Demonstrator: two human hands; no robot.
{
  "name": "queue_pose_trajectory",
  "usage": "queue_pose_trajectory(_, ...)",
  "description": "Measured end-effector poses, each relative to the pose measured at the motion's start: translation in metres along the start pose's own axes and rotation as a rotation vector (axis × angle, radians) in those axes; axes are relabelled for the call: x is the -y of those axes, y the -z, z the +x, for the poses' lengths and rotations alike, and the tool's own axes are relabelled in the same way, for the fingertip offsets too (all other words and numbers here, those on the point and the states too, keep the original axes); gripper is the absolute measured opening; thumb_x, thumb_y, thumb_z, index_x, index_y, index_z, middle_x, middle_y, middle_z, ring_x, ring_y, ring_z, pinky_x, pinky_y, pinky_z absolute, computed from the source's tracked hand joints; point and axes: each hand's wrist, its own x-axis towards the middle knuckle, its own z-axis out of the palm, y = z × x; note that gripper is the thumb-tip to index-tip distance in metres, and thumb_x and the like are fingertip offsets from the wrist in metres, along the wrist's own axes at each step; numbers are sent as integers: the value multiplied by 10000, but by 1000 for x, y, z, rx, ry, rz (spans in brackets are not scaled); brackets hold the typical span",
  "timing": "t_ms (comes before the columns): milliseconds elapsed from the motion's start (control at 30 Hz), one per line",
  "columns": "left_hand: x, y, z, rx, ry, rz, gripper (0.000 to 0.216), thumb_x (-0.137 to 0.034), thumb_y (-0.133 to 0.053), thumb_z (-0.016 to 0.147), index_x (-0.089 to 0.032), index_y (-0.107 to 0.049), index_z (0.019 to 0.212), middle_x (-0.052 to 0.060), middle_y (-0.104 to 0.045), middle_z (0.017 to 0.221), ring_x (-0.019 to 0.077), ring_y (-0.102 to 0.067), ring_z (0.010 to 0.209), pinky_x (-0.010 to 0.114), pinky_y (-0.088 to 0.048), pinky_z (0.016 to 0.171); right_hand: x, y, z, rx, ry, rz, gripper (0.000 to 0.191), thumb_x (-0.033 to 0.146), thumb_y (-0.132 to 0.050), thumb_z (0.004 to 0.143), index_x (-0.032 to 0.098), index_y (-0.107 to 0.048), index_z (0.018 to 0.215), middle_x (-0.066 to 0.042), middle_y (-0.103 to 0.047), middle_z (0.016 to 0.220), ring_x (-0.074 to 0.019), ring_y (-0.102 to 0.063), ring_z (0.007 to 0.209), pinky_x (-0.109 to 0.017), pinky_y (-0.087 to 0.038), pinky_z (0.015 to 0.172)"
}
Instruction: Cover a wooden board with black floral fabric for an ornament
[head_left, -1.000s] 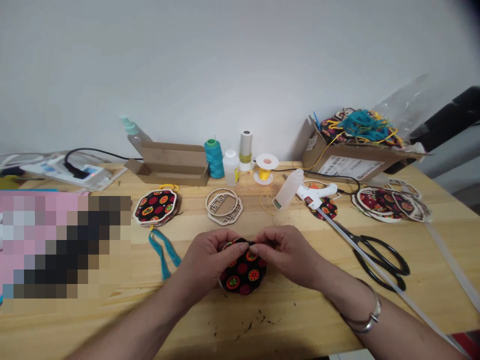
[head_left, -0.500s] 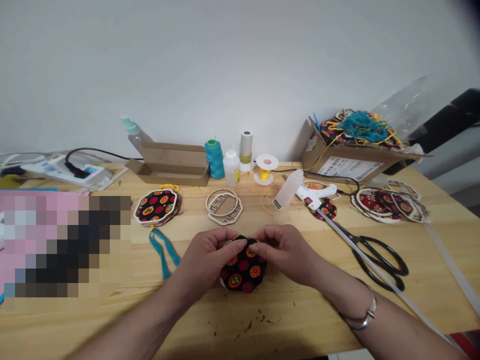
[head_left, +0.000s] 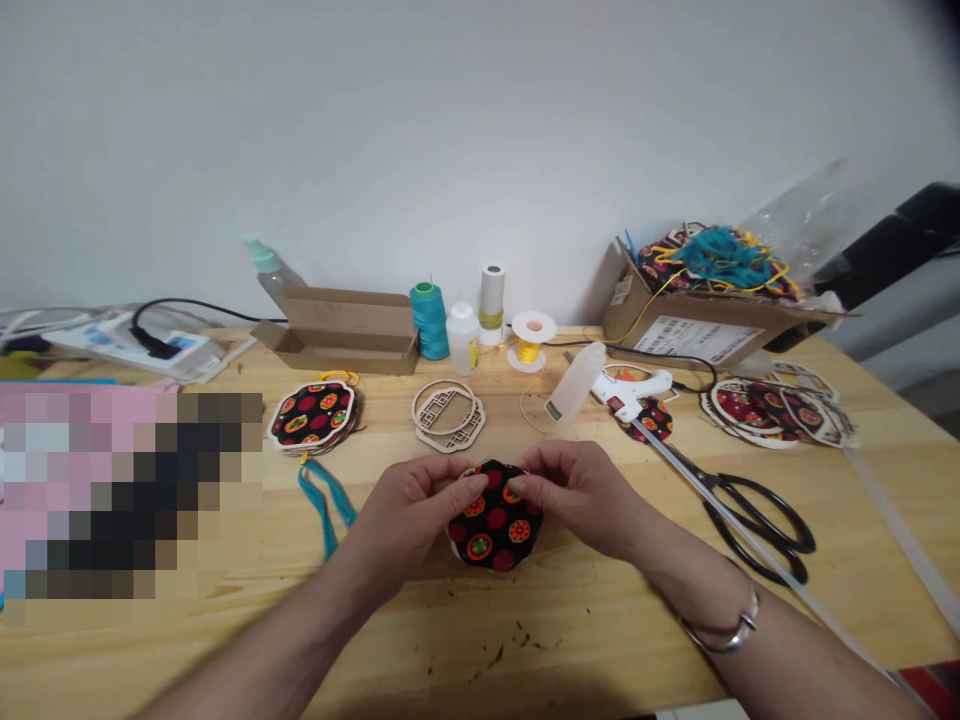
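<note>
Between my hands, just above the table, is a round piece of black fabric [head_left: 496, 530] with red and orange flower prints; a pale edge shows along its lower left. My left hand [head_left: 420, 505] pinches its upper left rim, thumb on the printed face. On the upper right rim, my right hand [head_left: 581, 495] grips it the same way. The fingers behind the piece are hidden. Beyond my hands lie thin cut-out wooden frames [head_left: 448, 415]. To the left, a stack of framed fabric pieces [head_left: 313, 415] has a teal tassel [head_left: 324, 500] below it.
On the right lie black-handled scissors [head_left: 761, 520], a white glue gun [head_left: 634, 395] and more framed pieces [head_left: 780, 410]. A squeeze bottle [head_left: 576, 382], teal thread cone [head_left: 428, 322], yellow cord spool [head_left: 532, 340] and open cardboard box [head_left: 341, 335] stand behind. A filled carton [head_left: 690, 320] is back right.
My hands have spread apart along the rim, the right one outward, and more of the fabric's upper face shows. The piece has shifted slightly up and right.
</note>
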Motion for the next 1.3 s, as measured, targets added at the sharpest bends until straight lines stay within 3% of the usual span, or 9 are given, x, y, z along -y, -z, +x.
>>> queue_pose_trajectory(133,1,-3,-2,145,62,-53,292,-270,-725,655,-182,-659,925,14,-718,802,144,-633,686,239,-487,629,2,-1,-2,45,13,-3,129,256,-578,753,146,-629,707,22,-563,584,-78,-436,529,-191,-335,469)
queue_pose_trajectory(267,7,-5,-4,192,38,-2,181,-234,-682,688,-163,-666,854,1,-699,732,128,-615,637,221,-472,593,3,-4,-6,78,31,-14,134,258,-569,764,147,-633,724,22,-562,596,-84,-443,548,-201,-351,493)
queue_pose_trajectory(467,6,-5,-4,136,38,-12,165,-283,-672,701,-166,-668,817,4,-692,699,141,-623,624,239,-479,587,4,-5,-6,21,84,-21,172,309,-566,792,163,-650,761,5,-623,650,-101,-509,581,-212,-400,523)
queue_pose_trajectory(600,1,-5,-3,64,97,-111,219,-291,-696,678,-175,-662,861,0,-690,684,175,-648,636,300,-516,611,3,-5,-5,-224,242,-174,143,270,-541,823,184,-650,858,-11,-667,754,-120,-574,673,-235,-440,625)
queue_pose_trajectory(700,0,-4,-3,23,58,-130,233,-289,-707,667,-164,-664,858,2,-694,696,172,-647,634,295,-521,614,1,-5,-6,-355,364,-313,132,218,-514,840,184,-641,853,-15,-656,750,-124,-577,689,-244,-436,647)
queue_pose_trajectory(1000,4,-2,-2,-95,5,-120,316,-343,-729,630,-140,-674,866,37,-713,728,177,-635,641,270,-507,591,-3,-7,-4,-410,470,-397,142,183,-487,849,186,-627,825,-24,-633,718,-139,-576,675,-257,-445,621)
queue_pose_trajectory(1300,1,-4,-4,-69,-8,-64,284,-331,-716,649,-148,-675,862,27,-714,744,165,-625,658,255,-495,608,-4,-9,-4,-492,675,-596,145,164,-497,850,162,-637,888,-57,-629,779,-157,-547,728,-293,-441,655)
